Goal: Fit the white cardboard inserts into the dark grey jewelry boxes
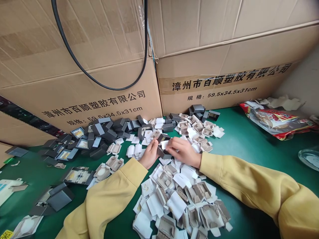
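Near the middle of the green table, my left hand (150,154) is closed on the left side of a small dark box (163,153). My right hand (183,151) reaches over the same box from the right, its fingers bent at a white piece (164,144) inside the opening. Below both hands spreads a large heap of folded white and grey card pieces (176,204). Behind and to the left lies a pile of small dark boxes (108,134), a few of them open. My right fingertips are partly hidden.
Large cardboard boxes (224,69) stand along the back, with a black cable (109,88) hanging before them. A red plastic bag (276,122) lies at the right, near a clear glass dish (309,158). An open dark box (59,196) sits at the left.
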`<state>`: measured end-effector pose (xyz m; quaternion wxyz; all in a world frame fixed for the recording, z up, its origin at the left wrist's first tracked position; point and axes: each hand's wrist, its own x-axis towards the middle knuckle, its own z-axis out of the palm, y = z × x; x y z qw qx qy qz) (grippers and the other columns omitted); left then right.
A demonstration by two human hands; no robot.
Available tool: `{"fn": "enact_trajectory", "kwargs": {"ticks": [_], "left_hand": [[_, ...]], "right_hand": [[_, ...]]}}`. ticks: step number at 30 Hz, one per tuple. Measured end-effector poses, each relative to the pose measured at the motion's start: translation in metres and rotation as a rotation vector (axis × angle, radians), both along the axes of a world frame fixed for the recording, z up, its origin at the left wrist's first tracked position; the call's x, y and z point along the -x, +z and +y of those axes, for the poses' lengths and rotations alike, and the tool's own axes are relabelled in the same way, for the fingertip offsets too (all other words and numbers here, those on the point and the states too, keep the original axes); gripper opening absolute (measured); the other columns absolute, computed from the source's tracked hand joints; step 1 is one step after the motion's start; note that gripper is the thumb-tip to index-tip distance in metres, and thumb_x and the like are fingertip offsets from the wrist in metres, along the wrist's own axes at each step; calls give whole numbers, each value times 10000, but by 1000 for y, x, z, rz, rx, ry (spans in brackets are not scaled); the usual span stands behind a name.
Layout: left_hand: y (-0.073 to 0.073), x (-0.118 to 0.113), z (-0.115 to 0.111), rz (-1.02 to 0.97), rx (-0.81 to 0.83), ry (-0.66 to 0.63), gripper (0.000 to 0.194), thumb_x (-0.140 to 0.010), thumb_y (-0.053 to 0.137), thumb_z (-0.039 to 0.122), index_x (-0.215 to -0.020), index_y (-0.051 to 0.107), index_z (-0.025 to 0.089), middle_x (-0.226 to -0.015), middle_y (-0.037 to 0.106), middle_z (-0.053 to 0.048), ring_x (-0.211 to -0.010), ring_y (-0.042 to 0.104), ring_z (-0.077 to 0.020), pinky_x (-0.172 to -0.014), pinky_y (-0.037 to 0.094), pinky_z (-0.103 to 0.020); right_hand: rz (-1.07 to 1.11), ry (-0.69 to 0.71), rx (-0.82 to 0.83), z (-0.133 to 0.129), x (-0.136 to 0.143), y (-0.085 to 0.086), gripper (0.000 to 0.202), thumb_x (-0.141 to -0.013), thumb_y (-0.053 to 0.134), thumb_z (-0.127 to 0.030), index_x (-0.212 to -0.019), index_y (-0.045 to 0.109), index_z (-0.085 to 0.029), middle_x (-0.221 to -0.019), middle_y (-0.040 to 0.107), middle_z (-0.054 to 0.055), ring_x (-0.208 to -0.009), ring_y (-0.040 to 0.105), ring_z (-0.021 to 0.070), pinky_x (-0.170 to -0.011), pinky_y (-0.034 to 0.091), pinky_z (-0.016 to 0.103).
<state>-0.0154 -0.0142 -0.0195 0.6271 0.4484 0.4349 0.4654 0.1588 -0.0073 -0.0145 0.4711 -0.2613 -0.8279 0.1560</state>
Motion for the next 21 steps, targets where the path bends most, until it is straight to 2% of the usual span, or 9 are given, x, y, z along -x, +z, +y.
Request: {"fn": "enact_trajectory", "kwargs": {"ticks": [2, 6, 12, 16, 21], "left_hand": [[-3, 3, 0, 123, -57, -43, 553, -793, 457, 563, -1208, 473, 198, -1165, 571, -89, -1081, 518, -232, -881, 447, -348], [-5, 7, 0, 286, -166, -130, 578, -793, 425, 587, -1201, 466, 180, -1152, 562, -101, -1057, 521, -231, -854, 448, -322], [-4, 7, 0, 328, -159, -107, 578, -810, 378, 594, -1211, 455, 185, -1070, 585, -94, -958, 559, -219, -786, 467, -322], [-3, 6, -1, 324, -190, -110, 533, -829, 378, 561, -1198, 470, 187, -1129, 567, -94, -1029, 531, -221, -867, 435, -331], [0, 5, -3, 283, -180, -83, 489, -817, 427, 537, -1167, 510, 207, -1171, 550, -76, -1100, 493, -230, -958, 372, -340]], "right_hand": [[-96, 37, -38, 0, 1, -3, 134, -879, 477, -236, -816, 583, -185, -784, 613, 54, -731, 571, 140, -659, 484, 263], [-133, 50, -37, 2, 1, -6, 141, -882, 476, -226, -839, 602, -183, -788, 632, 45, -713, 589, 125, -637, 481, 229], [-223, 84, -80, 3, -1, -4, 175, -887, 461, -224, -813, 612, -177, -761, 628, 38, -701, 588, 117, -618, 457, 212], [-292, 123, -104, 3, -1, -3, 205, -895, 440, -226, -795, 614, -182, -737, 632, 29, -672, 586, 111, -597, 438, 210], [-277, 124, -136, 3, -1, -5, 196, -897, 441, -226, -841, 625, -185, -762, 658, 27, -683, 607, 110, -590, 445, 213]]}}
